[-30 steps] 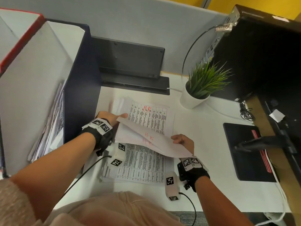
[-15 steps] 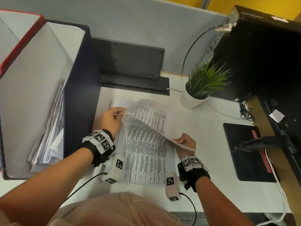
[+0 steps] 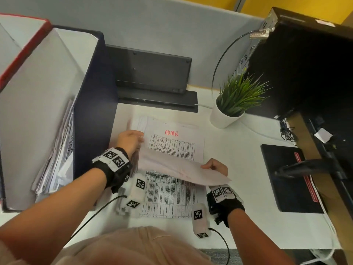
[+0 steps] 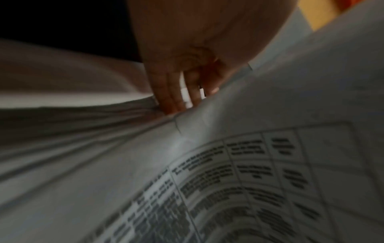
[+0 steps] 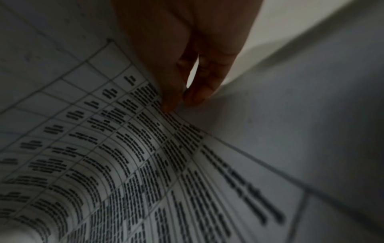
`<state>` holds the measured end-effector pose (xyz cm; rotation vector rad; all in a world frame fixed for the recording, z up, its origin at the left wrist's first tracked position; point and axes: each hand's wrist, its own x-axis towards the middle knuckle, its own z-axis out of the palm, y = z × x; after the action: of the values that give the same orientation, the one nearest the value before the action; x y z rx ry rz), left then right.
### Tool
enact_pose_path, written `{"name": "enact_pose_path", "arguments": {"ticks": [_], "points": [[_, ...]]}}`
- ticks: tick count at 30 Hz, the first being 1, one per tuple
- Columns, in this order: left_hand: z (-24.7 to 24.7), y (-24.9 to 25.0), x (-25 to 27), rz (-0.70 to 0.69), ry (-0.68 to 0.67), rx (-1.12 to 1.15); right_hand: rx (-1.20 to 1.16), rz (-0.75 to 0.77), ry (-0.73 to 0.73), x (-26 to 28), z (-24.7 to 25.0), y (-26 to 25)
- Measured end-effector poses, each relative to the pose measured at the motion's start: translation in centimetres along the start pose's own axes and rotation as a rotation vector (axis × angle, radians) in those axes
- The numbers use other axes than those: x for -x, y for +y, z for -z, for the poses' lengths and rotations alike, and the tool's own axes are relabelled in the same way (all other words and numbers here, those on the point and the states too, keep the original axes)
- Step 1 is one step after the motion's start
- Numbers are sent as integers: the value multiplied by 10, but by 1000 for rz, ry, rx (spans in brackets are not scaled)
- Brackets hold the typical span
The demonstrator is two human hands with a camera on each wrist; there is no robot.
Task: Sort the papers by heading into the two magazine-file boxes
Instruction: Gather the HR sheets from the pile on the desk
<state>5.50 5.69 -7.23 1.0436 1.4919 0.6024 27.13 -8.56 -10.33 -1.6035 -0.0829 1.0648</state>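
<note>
Dark file box [image 3: 95, 111] left; potted plant [image 3: 231, 104] right.

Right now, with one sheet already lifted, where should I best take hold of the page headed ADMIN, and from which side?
Probably at its far left corner, coming from the left. The ADMIN page lies flat on the pile, its near half under the lifted sheet, and the left hand is already at that edge, so the fingers could likely slide under there.

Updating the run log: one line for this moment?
hands: both hold lifted sheet | stack top heading: ADMIN | box: holds papers
</note>
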Motion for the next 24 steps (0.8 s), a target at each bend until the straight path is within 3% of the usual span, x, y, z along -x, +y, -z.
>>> {"name": "enact_pose_path", "arguments": {"ticks": [3, 6, 10, 13, 15, 20, 22, 24], "points": [[7, -2, -12, 81, 40, -405, -100, -50, 29, 1, 1, 2], [7, -1, -15, 67, 0, -588, -137, -40, 31, 6, -2, 4], [2, -3, -10, -27, 16, -561, -4, 54, -19, 3, 0, 0], [2, 0, -2, -312, 151, -573, 300, 312, 55, 2, -3, -4], [0, 6, 8, -430, 102, -440, 383, 427, 75, 6, -9, -8], [-9, 30, 31, -132, -307, -37, 228, 480, 52, 14, -33, -29], [-11, 34, 39, -190, -300, -24, 188, 544, 78, 19, -41, -38], [-10, 36, 42, -376, -245, -158, 124, 621, 51, 27, -46, -49]]}}
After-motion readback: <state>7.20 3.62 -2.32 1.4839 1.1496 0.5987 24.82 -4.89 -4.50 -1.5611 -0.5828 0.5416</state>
